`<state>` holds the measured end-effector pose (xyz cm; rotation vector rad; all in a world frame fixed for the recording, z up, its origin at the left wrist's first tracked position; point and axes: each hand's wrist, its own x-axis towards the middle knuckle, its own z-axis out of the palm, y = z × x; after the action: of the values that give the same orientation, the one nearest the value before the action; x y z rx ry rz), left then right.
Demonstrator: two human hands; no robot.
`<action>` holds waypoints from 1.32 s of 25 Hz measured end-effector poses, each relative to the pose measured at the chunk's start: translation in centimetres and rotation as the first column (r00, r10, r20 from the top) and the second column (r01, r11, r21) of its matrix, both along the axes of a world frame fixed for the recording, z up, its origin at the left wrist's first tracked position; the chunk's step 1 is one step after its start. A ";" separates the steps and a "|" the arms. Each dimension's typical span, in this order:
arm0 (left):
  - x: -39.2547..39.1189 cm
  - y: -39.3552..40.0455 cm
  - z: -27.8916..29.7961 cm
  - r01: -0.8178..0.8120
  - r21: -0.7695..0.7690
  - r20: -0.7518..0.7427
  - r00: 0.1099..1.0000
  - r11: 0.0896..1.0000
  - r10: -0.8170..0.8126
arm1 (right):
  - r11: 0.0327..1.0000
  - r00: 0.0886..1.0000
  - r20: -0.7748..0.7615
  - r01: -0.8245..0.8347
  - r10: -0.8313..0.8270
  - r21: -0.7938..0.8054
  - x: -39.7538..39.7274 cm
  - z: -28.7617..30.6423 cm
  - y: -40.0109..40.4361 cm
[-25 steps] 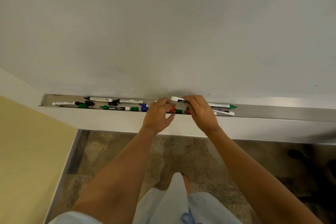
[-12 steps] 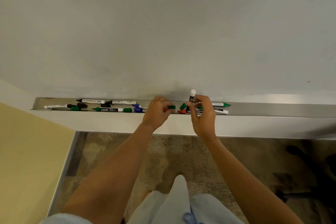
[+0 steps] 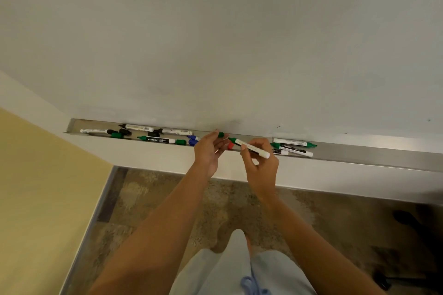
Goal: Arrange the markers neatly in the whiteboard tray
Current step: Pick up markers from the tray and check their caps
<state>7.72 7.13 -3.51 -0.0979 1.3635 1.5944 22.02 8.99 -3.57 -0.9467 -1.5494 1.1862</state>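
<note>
A long metal whiteboard tray (image 3: 359,153) runs under the whiteboard (image 3: 215,43). My right hand (image 3: 261,165) holds an uncapped white marker with a green tip (image 3: 251,148), tilted, tip pointing left. My left hand (image 3: 207,151) pinches a green cap (image 3: 221,134) just left of that tip; cap and tip are apart. A red cap (image 3: 231,145) lies in the tray between my hands. Black and green markers (image 3: 158,139) with loose caps lie scattered at the tray's left. Three markers (image 3: 293,146) lie together at the right.
A blue marker (image 3: 193,137) and a blue cap lie beside my left hand. A yellow wall (image 3: 36,199) stands at the left. Below is mottled brown floor (image 3: 167,199). A dark chair base (image 3: 412,223) sits at lower right.
My right hand swung the marker from upright to slanted, green tip toward the left. My left hand lifted the green cap up close to the tip.
</note>
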 end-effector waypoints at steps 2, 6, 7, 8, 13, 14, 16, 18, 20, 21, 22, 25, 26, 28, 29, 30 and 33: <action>-0.2 -0.3 0.0 0.006 0.005 0.037 0.999 1.000 -0.006 | 1.000 0.999 0.038 -0.017 0.016 0.025 -0.4 -0.1 -0.3; -0.1 -0.6 -0.1 0.039 0.022 0.086 0.995 0.999 -0.041 | 0.996 0.994 0.093 -0.066 0.060 0.066 -0.8 -0.1 -0.5; 0.0 -0.7 0.0 0.044 0.037 0.096 0.994 0.998 -0.048 | 0.995 0.992 0.104 -0.079 0.072 0.065 -0.9 -0.2 -0.5; 0.1 -0.8 0.1 0.048 0.052 0.100 0.994 0.998 -0.053 | 0.994 0.990 0.118 -0.086 0.077 0.069 -1.0 -0.4 -0.6; -0.5 -0.9 0.4 0.000 0.051 0.022 1.000 0.999 -0.001 | 0.996 0.947 0.322 -0.047 0.020 0.075 -1.2 -1.3 -0.3; -0.7 -0.9 0.4 -0.009 0.021 -0.025 1.000 1.000 0.010 | 0.997 0.932 0.363 -0.048 0.024 0.055 -1.4 -1.3 -0.3; -0.8 -0.8 0.3 -0.024 -0.036 -0.107 0.994 0.999 0.020 | 0.997 0.913 0.407 -0.061 0.036 0.048 -2.0 -1.3 -0.4; -0.9 -0.7 0.5 -0.051 -0.057 -0.139 0.989 0.997 0.043 | 0.995 0.912 0.410 -0.060 0.022 0.080 -2.8 -1.1 -0.7; -1.2 -0.7 0.7 -0.074 -0.080 -0.162 0.985 0.994 0.060 | 0.995 0.915 0.404 -0.048 0.009 0.086 -3.4 -0.9 -1.0; -1.3 -0.8 0.7 -0.077 -0.091 -0.171 0.983 0.993 0.061 | 0.997 0.916 0.401 -0.038 0.010 0.062 -3.6 -0.9 -1.1; -1.4 -0.9 0.7 -0.075 -0.100 -0.177 0.983 0.992 0.057 | 0.999 0.917 0.398 -0.025 0.011 0.030 -3.8 -0.9 -1.2; -1.5 -1.0 0.7 -0.079 -0.123 -0.202 0.978 0.989 0.053 | 0.999 0.923 0.386 0.015 -0.001 -0.034 -4.5 -1.0 -1.2; -1.8 -1.0 0.8 -0.089 -0.123 -0.213 0.975 0.988 0.061 | 0.998 0.928 0.372 0.018 0.003 -0.053 -4.8 -1.1 -1.2; -2.3 -1.0 0.8 -0.088 -0.106 -0.236 0.970 0.991 0.061 | 0.997 0.941 0.335 -0.016 0.042 -0.079 -5.1 -1.1 -0.7; -2.5 -1.0 0.7 -0.075 -0.101 -0.258 0.965 0.992 0.047 | 0.997 0.940 0.333 -0.050 0.069 -0.065 -5.0 -1.1 -0.3; -2.7 -1.1 0.6 -0.063 -0.106 -0.291 0.956 0.992 0.030 | 0.996 0.929 0.360 -0.089 0.090 -0.018 -5.0 -1.2 0.4; -2.6 -1.4 0.0 -0.098 -0.222 -0.486 0.873 0.970 -0.023 | 0.943 0.799 0.602 -0.205 0.007 0.261 -4.7 -2.0 2.9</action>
<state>5.07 5.74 -3.48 0.1457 1.9570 1.5370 17.37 11.85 -5.53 -1.0802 -2.2461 0.6939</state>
